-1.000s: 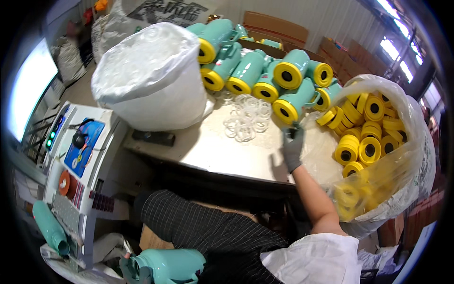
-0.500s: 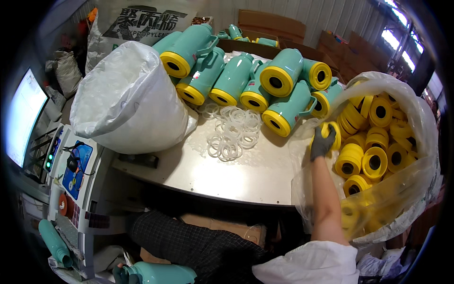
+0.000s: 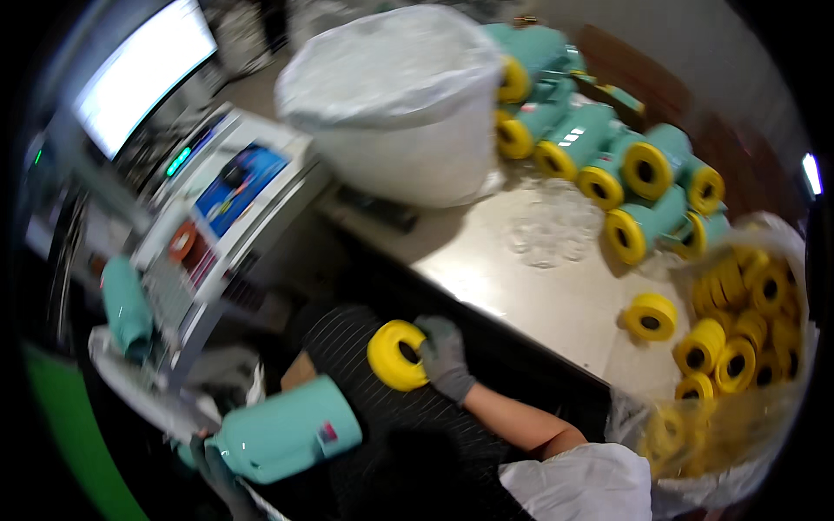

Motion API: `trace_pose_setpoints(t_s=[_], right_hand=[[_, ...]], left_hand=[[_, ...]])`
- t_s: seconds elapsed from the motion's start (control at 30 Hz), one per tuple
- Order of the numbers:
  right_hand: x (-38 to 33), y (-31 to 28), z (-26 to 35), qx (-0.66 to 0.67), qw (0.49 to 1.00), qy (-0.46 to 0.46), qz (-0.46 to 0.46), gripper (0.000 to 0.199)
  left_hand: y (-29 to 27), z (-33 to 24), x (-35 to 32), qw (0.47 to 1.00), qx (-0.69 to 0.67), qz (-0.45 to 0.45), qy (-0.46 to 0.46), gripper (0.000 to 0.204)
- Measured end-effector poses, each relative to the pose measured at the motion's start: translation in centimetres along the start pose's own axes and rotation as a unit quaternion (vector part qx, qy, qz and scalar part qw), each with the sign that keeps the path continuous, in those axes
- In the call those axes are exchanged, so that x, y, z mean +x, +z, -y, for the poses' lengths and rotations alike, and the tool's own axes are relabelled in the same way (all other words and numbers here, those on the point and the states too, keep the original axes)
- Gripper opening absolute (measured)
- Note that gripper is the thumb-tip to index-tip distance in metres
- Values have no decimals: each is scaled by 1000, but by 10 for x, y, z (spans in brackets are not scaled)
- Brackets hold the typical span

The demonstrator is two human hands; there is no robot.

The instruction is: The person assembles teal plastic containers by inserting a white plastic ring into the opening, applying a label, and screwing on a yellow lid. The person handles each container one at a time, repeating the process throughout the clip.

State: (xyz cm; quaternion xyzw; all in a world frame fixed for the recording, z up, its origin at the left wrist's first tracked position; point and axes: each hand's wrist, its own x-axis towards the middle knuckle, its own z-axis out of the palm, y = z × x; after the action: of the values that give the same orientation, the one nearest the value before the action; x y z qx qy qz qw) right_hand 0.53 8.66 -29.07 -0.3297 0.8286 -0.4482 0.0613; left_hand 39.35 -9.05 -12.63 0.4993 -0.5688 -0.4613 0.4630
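Note:
In my right hand (image 3: 446, 356), gloved in grey, is a yellow round base cap (image 3: 393, 356) with a dark centre; the fingers are closed on its edge. It is above my lap, a short way from the wide end of a teal thermos body (image 3: 291, 430). That body lies on its side, and my left hand (image 3: 213, 469), also gloved, grips its narrow neck end at the lower left. Part of the left hand is blurred and hidden by the thermos body.
A white sack (image 3: 391, 113) stands on the pale table (image 3: 486, 295), beside translucent rings (image 3: 552, 221) and stacked teal thermoses (image 3: 578, 130) with yellow bases. At right, a clear bag holds several yellow caps (image 3: 738, 360). Another teal body (image 3: 126, 304) is by the desk.
My right hand has moved left from the bag's edge, carrying a yellow base cap to my lap. The teal body has come further up into view. The whole view has turned left.

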Motion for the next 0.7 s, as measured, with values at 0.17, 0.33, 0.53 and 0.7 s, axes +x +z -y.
trace_pose_setpoints(t_s=[0.17,0.33,0.53,0.7], right_hand=[[-11,-26,20,70,957,-264,97,46],[-19,-32,6,13,963,-242,117,70],[18,-38,33,398,894,202,48,43],[42,-60,128,229,944,-216,99,65]], left_hand=[[5,84,-32,984,-154,40,-80,38],[21,132,-48,974,-150,146,-84,56],[34,178,-49,951,-276,66,-120,47],[79,111,-69,946,-279,71,-151,47]])
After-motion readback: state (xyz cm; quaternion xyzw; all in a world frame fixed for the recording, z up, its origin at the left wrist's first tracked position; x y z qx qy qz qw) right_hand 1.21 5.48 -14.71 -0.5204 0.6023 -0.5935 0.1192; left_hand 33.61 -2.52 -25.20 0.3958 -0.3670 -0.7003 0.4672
